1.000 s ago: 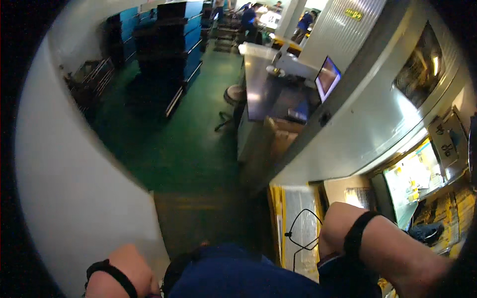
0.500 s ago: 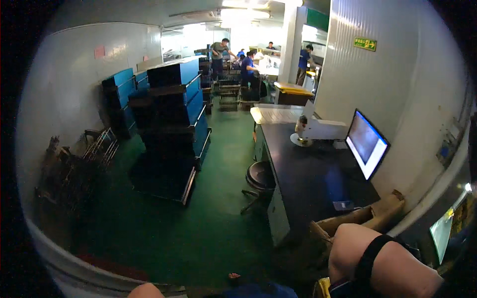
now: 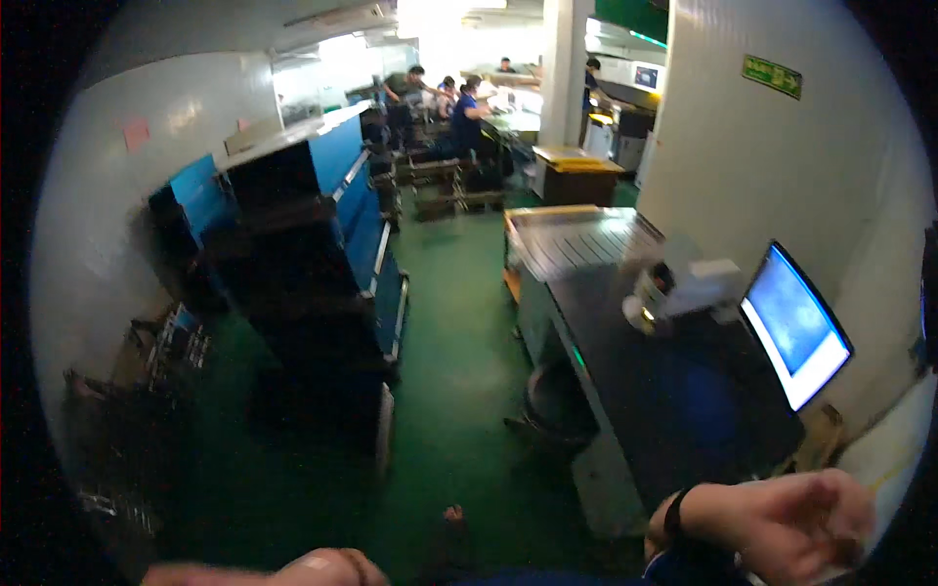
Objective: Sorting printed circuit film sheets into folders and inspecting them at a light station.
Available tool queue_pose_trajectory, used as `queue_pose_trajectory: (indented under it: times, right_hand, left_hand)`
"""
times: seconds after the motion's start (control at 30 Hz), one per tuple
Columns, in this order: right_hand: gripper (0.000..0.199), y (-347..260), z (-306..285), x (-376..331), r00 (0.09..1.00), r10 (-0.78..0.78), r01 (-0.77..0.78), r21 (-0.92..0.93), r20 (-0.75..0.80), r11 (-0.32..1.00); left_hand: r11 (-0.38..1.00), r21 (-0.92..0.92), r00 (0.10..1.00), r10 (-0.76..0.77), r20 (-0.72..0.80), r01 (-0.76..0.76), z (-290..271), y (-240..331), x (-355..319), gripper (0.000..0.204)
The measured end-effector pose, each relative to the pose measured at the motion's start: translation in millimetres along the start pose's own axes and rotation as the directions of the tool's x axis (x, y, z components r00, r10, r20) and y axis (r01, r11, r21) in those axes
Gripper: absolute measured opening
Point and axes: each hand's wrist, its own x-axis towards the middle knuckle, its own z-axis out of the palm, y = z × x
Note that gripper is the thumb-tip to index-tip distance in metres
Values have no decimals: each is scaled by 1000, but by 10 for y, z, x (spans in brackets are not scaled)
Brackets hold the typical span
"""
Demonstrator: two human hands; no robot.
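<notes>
At the lower right my right hand is raised beside the near end of a black-topped desk, with a black band around the wrist. Its fingers look loosely bent and apart, somewhat blurred, and I see nothing held in them. My left hand shows only partly along the lower edge, pointing left over the floor; its fingers are cut off or smeared. On the desk stand a white microscope-like device and a lit monitor.
Stacked blue and black cabinets stand on the left, with metal racks by the wall. A green floor aisle runs between cabinets and desk. A round stool is tucked against the desk. Several people work farther back, one in blue.
The view has moved forward and turned slightly left, bringing the desk and cabinets nearer. My right hand has come into view where a bent arm showed before. More of my left arm shows.
</notes>
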Motion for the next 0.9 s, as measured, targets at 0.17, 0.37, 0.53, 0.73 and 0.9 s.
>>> queue_pose_trajectory:
  times: [0.17,0.37,0.53,0.73,0.9]
  right_hand:
    - [11,981,-217,-1929,643,755,-410,-771,134,486]
    - [14,1721,-634,-3008,340,878,-603,-794,-338,-73]
    - [14,2454,-1176,-3811,341,814,-509,-820,-470,-260]
    - [15,3511,-1694,-4710,271,783,-504,-776,-559,-379]
    - [17,3865,-2235,-5281,131,702,-341,-697,-700,-631]
  left_hand:
    - [192,-15,189,-975,-115,981,-282,-1738,-1891,23]
    - [-517,127,-522,-759,390,846,-372,-2553,-3989,27]
    - [-544,338,-620,-496,609,768,-20,-3450,-5108,27]
    - [-319,471,-568,-436,698,823,284,-4835,-6442,27]
    - [-30,532,-466,-525,712,846,907,-6074,-7260,37]
